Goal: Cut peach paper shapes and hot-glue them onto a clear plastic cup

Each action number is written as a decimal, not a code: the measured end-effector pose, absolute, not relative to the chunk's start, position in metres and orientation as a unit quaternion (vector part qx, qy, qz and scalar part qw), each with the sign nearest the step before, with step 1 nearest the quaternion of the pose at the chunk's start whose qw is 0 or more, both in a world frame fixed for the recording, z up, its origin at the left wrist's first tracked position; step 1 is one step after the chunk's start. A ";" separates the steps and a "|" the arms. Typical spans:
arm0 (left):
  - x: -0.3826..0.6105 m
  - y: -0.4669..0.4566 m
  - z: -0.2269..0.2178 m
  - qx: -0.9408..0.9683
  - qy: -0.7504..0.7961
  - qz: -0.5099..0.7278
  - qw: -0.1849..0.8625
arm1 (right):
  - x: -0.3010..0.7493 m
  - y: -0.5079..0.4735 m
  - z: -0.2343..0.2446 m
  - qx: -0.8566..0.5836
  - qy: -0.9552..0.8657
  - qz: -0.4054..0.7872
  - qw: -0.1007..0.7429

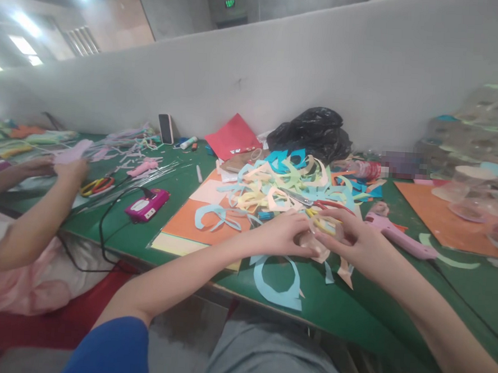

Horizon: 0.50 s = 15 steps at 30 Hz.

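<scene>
My left hand (pixel 290 234) and my right hand (pixel 349 232) meet over the front of the green table, fingers curled around a clear round plastic piece (pixel 329 227). Its exact kind is hard to make out, and fingers cover part of it. Just beyond them, red-handled scissors (pixel 332 205) lie on a heap of curled paper scraps (pixel 270 182). Below my hands a light blue paper ring (pixel 260 283) rests near the table edge. A pink glue gun (pixel 406 241) lies right of my right hand.
Orange sheets (pixel 188 219), a black plastic bag (pixel 311 134) and red paper (pixel 234 138) lie around the heap. Clear round pieces (pixel 467 208) and stacked items stand at right. Leftward are a magenta device (pixel 147 205) with a cord, a phone (pixel 165 129) and another person's hands (pixel 71 167).
</scene>
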State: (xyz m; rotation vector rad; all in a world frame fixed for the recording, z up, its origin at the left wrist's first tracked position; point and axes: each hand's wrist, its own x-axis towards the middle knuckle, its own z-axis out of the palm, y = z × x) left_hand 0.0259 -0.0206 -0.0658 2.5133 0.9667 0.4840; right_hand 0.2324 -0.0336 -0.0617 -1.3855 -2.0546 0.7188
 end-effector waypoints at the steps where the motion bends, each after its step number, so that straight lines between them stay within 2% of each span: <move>1: 0.026 -0.021 -0.066 0.900 0.346 0.173 0.202 | 0.232 -0.034 -0.061 -0.516 -0.763 0.279 0.271; 15: 0.026 -0.021 -0.067 0.901 0.335 0.188 0.203 | 0.230 -0.036 -0.059 -0.511 -0.766 0.292 0.261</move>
